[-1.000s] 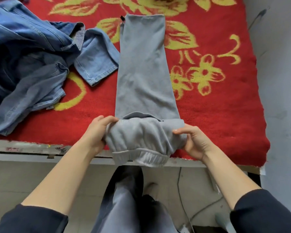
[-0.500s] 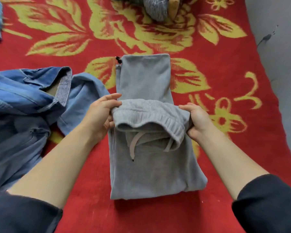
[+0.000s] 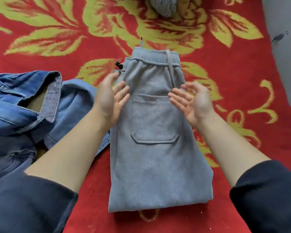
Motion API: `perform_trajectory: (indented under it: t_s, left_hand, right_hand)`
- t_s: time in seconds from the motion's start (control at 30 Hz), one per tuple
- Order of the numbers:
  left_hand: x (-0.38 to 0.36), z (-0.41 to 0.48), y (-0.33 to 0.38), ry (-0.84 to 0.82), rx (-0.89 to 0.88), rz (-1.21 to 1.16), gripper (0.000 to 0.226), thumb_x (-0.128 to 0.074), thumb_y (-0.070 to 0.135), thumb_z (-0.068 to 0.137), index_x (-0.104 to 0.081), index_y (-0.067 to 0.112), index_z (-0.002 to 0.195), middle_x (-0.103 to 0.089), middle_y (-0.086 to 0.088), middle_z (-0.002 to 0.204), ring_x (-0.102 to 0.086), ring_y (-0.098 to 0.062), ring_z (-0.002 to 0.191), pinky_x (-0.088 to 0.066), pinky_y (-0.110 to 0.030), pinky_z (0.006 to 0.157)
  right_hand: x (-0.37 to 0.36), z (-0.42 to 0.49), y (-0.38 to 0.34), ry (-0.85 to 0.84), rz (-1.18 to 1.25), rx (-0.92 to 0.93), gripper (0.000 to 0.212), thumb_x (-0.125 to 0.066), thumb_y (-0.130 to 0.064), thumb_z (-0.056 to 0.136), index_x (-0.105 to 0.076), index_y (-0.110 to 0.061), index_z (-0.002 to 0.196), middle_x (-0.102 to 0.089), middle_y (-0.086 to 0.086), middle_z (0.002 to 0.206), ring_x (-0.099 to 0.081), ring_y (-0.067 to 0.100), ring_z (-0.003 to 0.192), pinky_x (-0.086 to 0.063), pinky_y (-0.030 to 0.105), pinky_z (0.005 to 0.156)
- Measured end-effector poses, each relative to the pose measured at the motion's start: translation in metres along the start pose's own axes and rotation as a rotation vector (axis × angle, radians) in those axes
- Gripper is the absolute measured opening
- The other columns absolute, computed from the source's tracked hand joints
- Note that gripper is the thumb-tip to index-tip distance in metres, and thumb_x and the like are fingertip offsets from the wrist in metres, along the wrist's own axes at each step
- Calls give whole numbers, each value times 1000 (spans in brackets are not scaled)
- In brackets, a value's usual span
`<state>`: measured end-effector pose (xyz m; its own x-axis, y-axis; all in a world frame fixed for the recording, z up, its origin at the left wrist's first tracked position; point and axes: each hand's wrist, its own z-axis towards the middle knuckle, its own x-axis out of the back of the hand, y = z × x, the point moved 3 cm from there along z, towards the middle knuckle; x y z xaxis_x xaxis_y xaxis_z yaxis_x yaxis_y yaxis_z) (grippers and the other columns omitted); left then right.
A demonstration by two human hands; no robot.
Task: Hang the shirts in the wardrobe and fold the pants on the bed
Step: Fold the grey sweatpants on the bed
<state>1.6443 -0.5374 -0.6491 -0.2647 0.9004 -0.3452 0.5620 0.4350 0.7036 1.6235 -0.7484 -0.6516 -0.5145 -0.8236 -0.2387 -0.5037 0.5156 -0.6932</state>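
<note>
Folding grey pants (image 3: 154, 157) at frame centre on the bedcover (image 3: 242, 81).
Left hand (image 3: 110, 100) and right hand (image 3: 194, 101) were released over them; flat palms pressed outward would likely smooth the fold.

Left hand (image 3: 110, 98) and right hand (image 3: 194, 102) have released the grey pants (image 3: 154, 165), now folded over.

A single head-worn camera looks steeply down and forward at the folded grey pants (image 3: 158, 148), close enough that they fill the middle of the wide-angle frame. The red flowered blanket (image 3: 57, 22) spreads beyond the pants to the top edge. Denim clothes (image 3: 23, 106) lie to their left and a grey wall (image 3: 286, 64) stands to their right.
</note>
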Motion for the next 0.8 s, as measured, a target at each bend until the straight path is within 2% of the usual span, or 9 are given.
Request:
perform_trajectory:
  t_s: [0.07, 0.17, 0.23, 0.3, 0.37, 0.53, 0.63, 0.7, 0.8]
  left_hand:
    - [7, -4, -16, 33, -214, 466, 38, -50, 24, 97, -47, 19, 134, -50, -4, 138, -46, -17, 130, -37, -30, 106]
    - [26, -35, -63, -77, -543, 1246, 54, -51, 22, 96, -34, 16, 146, -22, -6, 157, -16, -18, 146, -9, -26, 117]
    - [45, -65, -103, -168, -565, 1623, 57, -40, 33, 97, -24, 22, 150, -4, -5, 160, 4, -21, 148, 0, -36, 117]
    - [60, -97, -135, -253, -545, 1873, 60, -29, 41, 94, -25, 21, 151, -7, -8, 160, 0, -26, 147, -3, -44, 116]
    - [68, -122, -154, -311, -545, 1949, 61, -29, 41, 92, -36, 17, 146, -22, -12, 156, -18, -30, 144, -15, -49, 117]
    - [87, -154, -167, -395, -566, 1985, 67, -33, 52, 92, -34, 14, 147, -24, -17, 155, -20, -32, 143, -10, -45, 114]
    - [98, -159, -166, -496, -589, 2054, 77, -52, 50, 83, -33, 11, 147, -25, -20, 153, -23, -36, 142, -15, -46, 116]
    - [98, -160, -164, -502, -618, 2106, 80, -66, 23, 70, -39, 7, 144, -31, -23, 150, -29, -38, 139, -26, -48, 115]
    - [90, -160, -158, -461, -670, 2166, 65, -57, 4, 73, -48, 2, 137, -43, -26, 142, -39, -39, 133, -36, -49, 107]
  right_hand:
    - [7, -2, 13, 37, -316, 92, 6, -55, -13, 91, -59, -12, 95, -65, 12, 100, -66, 22, 80, -54, 29, 69]
    - [32, -17, 43, 45, -909, 307, 26, -65, -14, 86, -65, -13, 113, -65, 4, 107, -61, 16, 97, -44, 23, 89]
    - [50, -38, 66, -73, -1231, 399, 43, -68, -18, 85, -60, -12, 126, -58, 3, 131, -52, 15, 122, -30, 10, 99]
    - [67, -61, 89, -226, -1445, 442, 60, -68, -24, 86, -47, -12, 140, -37, 5, 151, -32, 16, 141, -19, 17, 113]
    - [85, -83, 105, -319, -1577, 508, 70, -66, -33, 85, -36, -16, 147, -24, 4, 157, -19, 17, 146, -16, 30, 119]
    - [132, -131, 134, -642, -1893, 523, 89, -51, -63, 85, -7, -25, 152, 1, -4, 159, 3, 14, 148, 0, 28, 120]
    - [145, -142, 133, -677, -2060, 622, 98, -74, -57, 69, -37, -8, 146, -35, 10, 151, -33, 26, 140, -31, 40, 113]
    - [147, -138, 129, -609, -2089, 720, 94, -86, -45, 58, -53, -4, 135, -51, 12, 140, -50, 27, 128, -45, 40, 102]
    - [145, -132, 129, -591, -2068, 734, 73, -77, -30, 75, -49, -8, 139, -45, 10, 146, -43, 26, 135, -36, 37, 110]
